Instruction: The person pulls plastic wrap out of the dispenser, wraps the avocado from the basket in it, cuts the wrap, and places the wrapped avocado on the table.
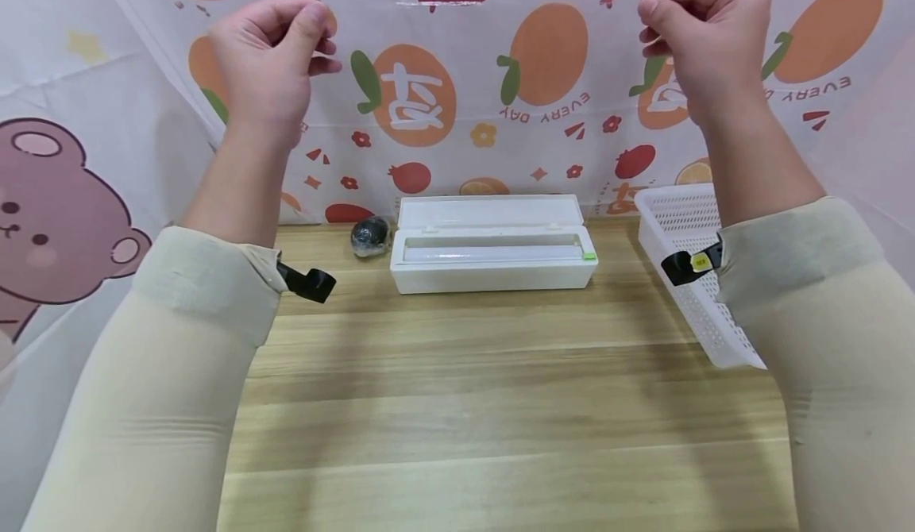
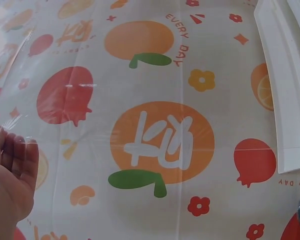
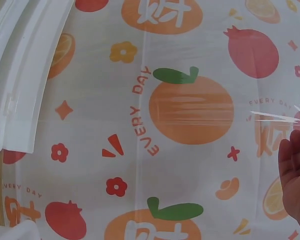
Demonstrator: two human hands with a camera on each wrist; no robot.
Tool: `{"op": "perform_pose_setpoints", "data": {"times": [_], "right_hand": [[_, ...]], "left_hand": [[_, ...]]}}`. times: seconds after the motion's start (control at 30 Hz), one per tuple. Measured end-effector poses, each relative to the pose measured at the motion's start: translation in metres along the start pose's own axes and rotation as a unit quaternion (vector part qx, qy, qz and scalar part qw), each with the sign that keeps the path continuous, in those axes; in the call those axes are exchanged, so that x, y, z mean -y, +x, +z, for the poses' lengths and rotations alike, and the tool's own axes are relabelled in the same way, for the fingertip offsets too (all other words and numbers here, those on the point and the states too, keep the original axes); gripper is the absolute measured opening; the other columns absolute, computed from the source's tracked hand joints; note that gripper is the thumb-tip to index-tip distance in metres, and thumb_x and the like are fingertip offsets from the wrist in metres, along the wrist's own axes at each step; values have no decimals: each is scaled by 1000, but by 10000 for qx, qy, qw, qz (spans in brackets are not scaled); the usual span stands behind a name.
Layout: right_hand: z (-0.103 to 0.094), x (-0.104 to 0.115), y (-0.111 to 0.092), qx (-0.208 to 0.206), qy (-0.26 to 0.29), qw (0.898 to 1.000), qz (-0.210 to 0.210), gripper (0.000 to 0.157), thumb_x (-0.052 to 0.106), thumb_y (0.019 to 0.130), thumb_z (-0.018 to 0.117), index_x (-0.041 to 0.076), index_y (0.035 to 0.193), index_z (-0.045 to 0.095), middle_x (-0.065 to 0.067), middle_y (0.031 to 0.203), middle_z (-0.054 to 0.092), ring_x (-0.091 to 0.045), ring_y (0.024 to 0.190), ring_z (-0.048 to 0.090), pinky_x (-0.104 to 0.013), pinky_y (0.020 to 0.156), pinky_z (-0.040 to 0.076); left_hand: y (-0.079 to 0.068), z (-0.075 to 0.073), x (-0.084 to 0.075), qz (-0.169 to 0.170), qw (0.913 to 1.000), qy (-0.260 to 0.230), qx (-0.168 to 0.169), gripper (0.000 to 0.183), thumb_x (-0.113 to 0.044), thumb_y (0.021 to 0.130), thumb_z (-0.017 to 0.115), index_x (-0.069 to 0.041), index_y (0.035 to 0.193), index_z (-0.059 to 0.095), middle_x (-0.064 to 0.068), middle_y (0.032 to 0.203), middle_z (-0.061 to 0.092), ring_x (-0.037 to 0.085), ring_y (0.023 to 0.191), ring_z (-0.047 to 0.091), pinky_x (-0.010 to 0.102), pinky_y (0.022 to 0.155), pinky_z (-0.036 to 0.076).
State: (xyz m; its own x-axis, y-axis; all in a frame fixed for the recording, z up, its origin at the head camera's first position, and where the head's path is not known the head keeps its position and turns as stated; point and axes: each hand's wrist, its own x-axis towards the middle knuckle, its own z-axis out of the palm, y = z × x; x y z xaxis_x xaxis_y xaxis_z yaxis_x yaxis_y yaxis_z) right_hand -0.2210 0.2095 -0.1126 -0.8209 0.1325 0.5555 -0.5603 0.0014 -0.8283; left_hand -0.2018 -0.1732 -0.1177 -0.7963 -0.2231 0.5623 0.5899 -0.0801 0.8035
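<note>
A sheet of clear cling film [image 1: 439, 3] is stretched between my raised hands, showing mainly by its glints. My left hand [image 1: 268, 67] pinches one end of it between thumb and forefinger. At the other end my right hand [image 1: 715, 40] pinches it the same way, and creases [image 3: 275, 118] run out from those fingers in the right wrist view. Below and between the hands, a white cling film dispenser [image 1: 493, 279] stands on the table with its lid [image 1: 489, 211] raised. Inside it lies a pale roll [image 1: 493, 254], and a green slider [image 1: 589, 256] sits at its right end.
A dark round thing in clear wrapping [image 1: 370, 237] lies left of the dispenser. To the right stands a white perforated basket [image 1: 715, 341], partly hidden by my right forearm. A fruit-printed sheet [image 1: 486, 159] hangs behind the wooden table [image 1: 493, 405].
</note>
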Motion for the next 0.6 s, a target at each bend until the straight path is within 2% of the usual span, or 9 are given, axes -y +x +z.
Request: {"op": "perform_pose_setpoints", "data": {"times": [0.17,0.4,0.6], "right_hand": [[3,5,-1,6,143,9999,-23,29,17,80,81,-3,99,75,-9,92,70,-19,84,66,-22,77,55],[4,10,-4,91,131,9998,-68,25,17,82,79,-1,99,76,-10,94,72,-22,89,68,-21,78,55],[-6,10,-12,440,883,9951,-75,35,10,78,82,-12,102,69,-18,87,70,-26,76,70,-27,75,58]], "left_hand": [[0,0,-3,113,9999,-102,6,22,-12,83,77,8,92,73,12,80,66,22,74,59,25,69,57],[0,1,-6,-2,9999,-167,-43,23,-11,82,78,8,95,73,12,80,65,21,73,60,25,69,57],[-8,-4,-8,-132,9985,-525,68,29,-8,80,80,12,97,70,15,80,65,24,69,61,28,65,58]]}}
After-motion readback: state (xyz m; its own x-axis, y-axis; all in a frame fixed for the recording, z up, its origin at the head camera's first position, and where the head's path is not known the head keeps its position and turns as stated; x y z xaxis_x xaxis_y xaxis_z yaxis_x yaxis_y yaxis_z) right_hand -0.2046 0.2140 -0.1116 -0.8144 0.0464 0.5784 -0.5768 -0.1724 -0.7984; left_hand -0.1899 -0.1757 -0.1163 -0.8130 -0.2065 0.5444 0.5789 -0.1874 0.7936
